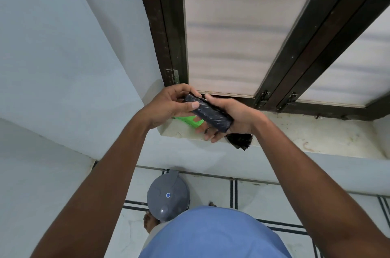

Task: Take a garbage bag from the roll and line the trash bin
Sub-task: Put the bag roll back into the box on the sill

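A dark roll of garbage bags [207, 113] is held in both my hands above the window sill [295, 133]. My left hand [168, 105] pinches its upper left end, thumb on top. Cupped beneath the roll's lower right end is my right hand [230, 119], fingers spread under it. The grey trash bin [167, 196] stands on the floor below the sill with its lid shut, close to my feet.
A green object [188, 120] lies on the sill behind my hands. A loose piece of black plastic [240, 140] hangs over the sill's edge. A dark-framed window [274, 80] rises behind. Pale walls stand to the left; the tiled floor [211, 190] has dark lines.
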